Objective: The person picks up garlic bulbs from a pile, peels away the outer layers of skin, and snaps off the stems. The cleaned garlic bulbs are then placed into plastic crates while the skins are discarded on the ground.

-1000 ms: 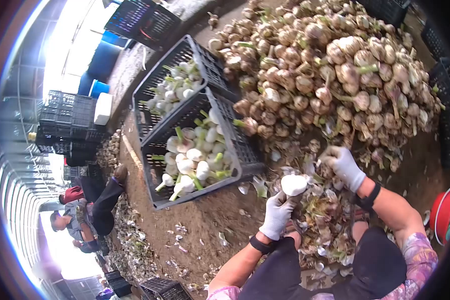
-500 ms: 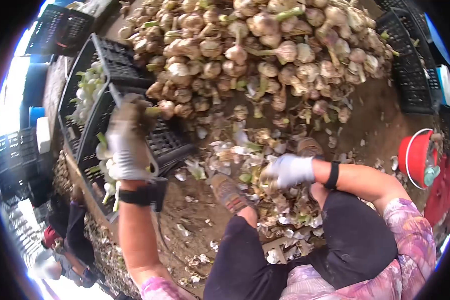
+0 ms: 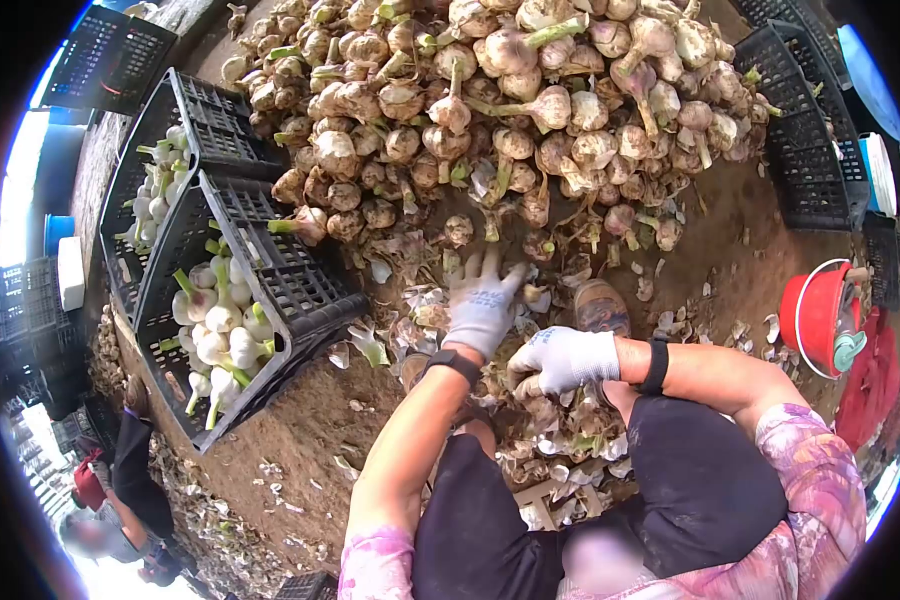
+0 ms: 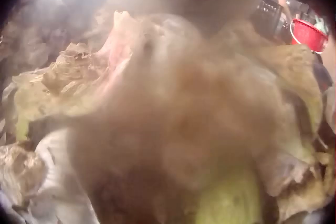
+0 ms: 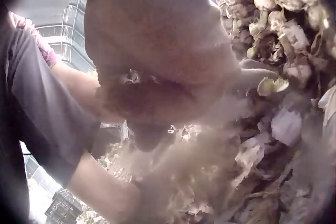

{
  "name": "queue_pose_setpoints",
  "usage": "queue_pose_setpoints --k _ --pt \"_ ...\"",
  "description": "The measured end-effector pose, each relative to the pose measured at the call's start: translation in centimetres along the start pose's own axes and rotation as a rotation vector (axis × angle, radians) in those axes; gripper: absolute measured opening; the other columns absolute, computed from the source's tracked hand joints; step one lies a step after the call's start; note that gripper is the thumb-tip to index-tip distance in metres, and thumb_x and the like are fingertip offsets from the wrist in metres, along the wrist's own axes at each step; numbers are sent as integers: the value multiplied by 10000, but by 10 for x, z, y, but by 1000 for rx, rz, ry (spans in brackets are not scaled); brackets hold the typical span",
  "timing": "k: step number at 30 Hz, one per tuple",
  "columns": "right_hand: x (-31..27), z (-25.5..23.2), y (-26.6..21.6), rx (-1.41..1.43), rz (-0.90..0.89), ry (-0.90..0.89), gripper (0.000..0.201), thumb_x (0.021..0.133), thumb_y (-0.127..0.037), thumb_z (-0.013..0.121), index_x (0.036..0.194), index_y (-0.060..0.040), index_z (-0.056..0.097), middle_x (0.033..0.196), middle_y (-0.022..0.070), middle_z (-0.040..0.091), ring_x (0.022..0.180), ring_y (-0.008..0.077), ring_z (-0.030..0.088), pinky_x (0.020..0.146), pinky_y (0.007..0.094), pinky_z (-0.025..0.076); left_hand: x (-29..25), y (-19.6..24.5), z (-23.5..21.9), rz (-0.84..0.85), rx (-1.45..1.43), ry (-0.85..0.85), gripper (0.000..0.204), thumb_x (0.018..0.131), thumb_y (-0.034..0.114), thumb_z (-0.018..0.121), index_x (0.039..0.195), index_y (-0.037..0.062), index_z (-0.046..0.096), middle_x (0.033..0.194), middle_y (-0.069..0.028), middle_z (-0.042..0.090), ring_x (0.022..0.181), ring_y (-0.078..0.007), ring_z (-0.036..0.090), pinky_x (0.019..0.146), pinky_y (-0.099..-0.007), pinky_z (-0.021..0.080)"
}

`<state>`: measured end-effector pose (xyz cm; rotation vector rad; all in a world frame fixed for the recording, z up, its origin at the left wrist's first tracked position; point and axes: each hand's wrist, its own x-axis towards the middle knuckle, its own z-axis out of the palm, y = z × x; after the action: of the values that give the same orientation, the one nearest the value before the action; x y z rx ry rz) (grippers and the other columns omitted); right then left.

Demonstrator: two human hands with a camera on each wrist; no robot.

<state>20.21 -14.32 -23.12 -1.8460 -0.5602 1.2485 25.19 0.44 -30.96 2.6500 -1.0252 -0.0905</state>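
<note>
My left hand [image 3: 482,308], in a white glove, reaches over the dry garlic skins [image 3: 425,312] on the ground with its fingers spread. Just to its right is my gloved right hand [image 3: 567,360], knuckles up and fingers bent downward above the skins between the feet. I cannot tell whether those fingers hold anything. Unpeeled garlic bulbs [image 3: 530,105] form a large heap beyond both hands. Cleaned white garlic bulbs [image 3: 220,320] with green stems lie in the nearer black crate [image 3: 305,265] at left. The left wrist view is mostly blurred skins; the right wrist view shows the dirty glove [image 5: 157,40] close up.
A second black crate [image 3: 225,115] with white bulbs adjoins the first. More black crates [image 3: 800,130] stand at right. A red bucket [image 3: 808,320] with a white handle sits beside the right arm. Another person [image 3: 120,500] sits at far left.
My left hand held a white garlic bulb, passed over the nearer crate, and is now back over the skins without it. My right hand has moved down from the heap's edge. The head view has turned.
</note>
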Motion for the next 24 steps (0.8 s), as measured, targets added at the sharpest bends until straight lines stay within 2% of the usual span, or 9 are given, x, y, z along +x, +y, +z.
queue_pose_setpoints --k 3,5,7,9,11,16,19,20,24 --pt "-2 5 8 -39 -122 79 244 849 -290 631 993 -98 675 866 95 691 800 237 667 696 348 510 4 5 1 15 -103 -39 306 737 164 682 1034 236 664 1225 -150 547 1133 -420 496 885 -487 465" --pt "-15 -14 -4 214 -61 132 196 857 -218 649 963 -57 682 892 73 695 816 153 659 740 306 519 -12 10 3 -317 -695 68 282 814 200 701 1090 175 647 1109 -132 613 1018 -304 605 845 -401 506" --pt "-13 -14 3 501 -119 495 192 869 -179 654 974 -18 664 904 55 682 831 121 641 752 287 523 -29 5 -12 -645 -1502 159 351 889 248 666 1189 84 586 1023 -64 635 919 -178 637 807 -313 524" --pt "-10 -28 -13 838 -95 671 236 876 -157 668 1038 8 622 947 43 653 856 104 618 769 267 516 -30 0 -63 -1015 -1779 56 293 943 209 591 1200 76 540 931 -5 640 799 -125 635 691 -268 558" --pt "4 -36 -12 820 -119 688 446 816 -247 758 1123 -3 544 965 38 604 865 102 596 782 242 493 -38 -8 -85 -965 -1988 -28 305 919 184 627 1188 76 533 935 -16 639 777 -125 631 655 -249 544" --pt "40 -46 -24 599 -109 667 517 720 -344 828 1012 -16 557 853 13 591 791 85 546 715 244 471 -34 13 -119 -851 -1646 97 365 805 89 719 1129 17 566 975 0 608 826 -81 577 715 -214 477" --pt "44 -48 -27 547 -89 667 430 739 -322 810 940 -22 577 822 13 608 755 77 554 667 235 461 -36 19 -114 -687 -1232 228 401 756 43 748 1118 -5 583 994 -16 609 863 -92 580 770 -226 474" --pt "45 -49 -29 564 -96 647 402 748 -315 803 918 -24 584 816 13 614 744 74 556 653 232 458 -39 12 -111 -535 -852 232 401 728 0 750 1100 -21 602 1001 -25 611 883 -95 580 795 -236 475" --pt "44 -52 -33 828 -76 459 314 797 -296 760 839 -24 607 779 14 631 712 67 560 634 226 453 -47 11 -116 -700 -1378 180 504 769 -12 735 1232 -54 541 1124 -85 556 901 -162 641 786 -260 536"
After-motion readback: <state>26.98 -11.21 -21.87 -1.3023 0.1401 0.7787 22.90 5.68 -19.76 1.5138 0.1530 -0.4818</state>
